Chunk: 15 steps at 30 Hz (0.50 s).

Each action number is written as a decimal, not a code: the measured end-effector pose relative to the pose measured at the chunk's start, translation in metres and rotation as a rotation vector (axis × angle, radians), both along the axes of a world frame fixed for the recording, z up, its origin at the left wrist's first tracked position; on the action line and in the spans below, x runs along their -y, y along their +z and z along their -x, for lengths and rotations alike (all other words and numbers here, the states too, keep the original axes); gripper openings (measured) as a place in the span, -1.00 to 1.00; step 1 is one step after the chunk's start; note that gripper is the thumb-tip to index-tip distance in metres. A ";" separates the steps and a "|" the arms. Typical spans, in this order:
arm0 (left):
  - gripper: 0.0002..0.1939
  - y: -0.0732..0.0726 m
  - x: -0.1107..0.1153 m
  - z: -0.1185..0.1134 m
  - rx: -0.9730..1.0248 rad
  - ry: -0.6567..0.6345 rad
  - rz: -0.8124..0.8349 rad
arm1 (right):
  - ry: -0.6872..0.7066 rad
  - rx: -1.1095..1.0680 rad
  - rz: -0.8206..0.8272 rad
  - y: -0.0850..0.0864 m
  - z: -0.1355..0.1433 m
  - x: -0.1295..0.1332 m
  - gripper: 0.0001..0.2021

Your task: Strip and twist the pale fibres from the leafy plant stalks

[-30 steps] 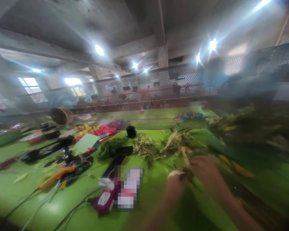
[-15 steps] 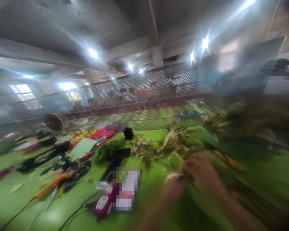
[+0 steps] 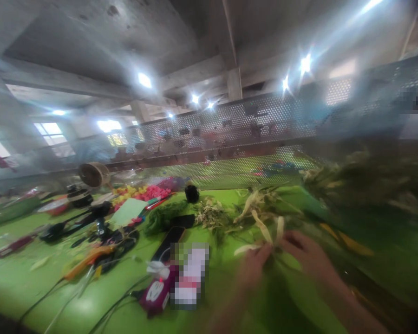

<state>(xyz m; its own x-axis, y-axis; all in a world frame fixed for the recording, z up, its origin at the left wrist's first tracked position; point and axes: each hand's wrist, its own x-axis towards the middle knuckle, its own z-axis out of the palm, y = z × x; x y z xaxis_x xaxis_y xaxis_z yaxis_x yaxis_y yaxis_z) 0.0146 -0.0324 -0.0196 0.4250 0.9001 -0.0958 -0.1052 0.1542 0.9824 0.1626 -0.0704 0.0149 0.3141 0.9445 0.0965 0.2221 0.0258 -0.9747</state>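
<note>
Low at the right, my left hand (image 3: 255,263) is closed on a sprig of long pale-yellow leaves (image 3: 263,227), which fan out from its fingertips. Close beside it, my right hand (image 3: 302,250) has its fingers pinched at the base of an upright pale leaf (image 3: 280,226) of the same sprig. Blur hides the exact grip and the stem. Just beyond the hands lies a loose bunch of similar dried-looking leaves (image 3: 254,204). A small cluster of pale foliage (image 3: 211,213) lies to its left.
On the green table (image 3: 118,287) are a purple power strip (image 3: 156,294), a phone (image 3: 169,241), an orange glue gun (image 3: 90,262) and pink flower pieces (image 3: 158,194). A large heap of greenery (image 3: 362,181) stands at the right. A perforated metal screen (image 3: 195,171) runs along the back.
My hands have moved slightly apart, the right shifting right and down. The pale leaves now show more plainly between them. The whole view has swung a little to the left.
</note>
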 end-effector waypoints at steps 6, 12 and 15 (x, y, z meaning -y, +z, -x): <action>-0.55 0.003 0.002 -0.001 0.031 -0.092 -0.072 | -0.109 -0.005 0.010 0.001 0.004 0.004 -0.78; -0.53 0.002 0.001 0.000 0.041 -0.029 -0.058 | -0.084 0.313 -0.139 -0.011 -0.012 -0.004 -0.76; -0.49 0.001 -0.002 0.003 -0.014 0.061 -0.053 | -0.101 0.539 -0.282 -0.017 -0.016 -0.005 -0.74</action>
<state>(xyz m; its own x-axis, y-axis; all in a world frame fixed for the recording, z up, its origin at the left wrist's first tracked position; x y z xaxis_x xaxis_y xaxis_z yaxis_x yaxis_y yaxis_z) 0.0112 -0.0305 -0.0185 0.3678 0.9284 -0.0528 -0.0989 0.0956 0.9905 0.1791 -0.0656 -0.0018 0.2385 0.8275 0.5084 0.6962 0.2193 -0.6835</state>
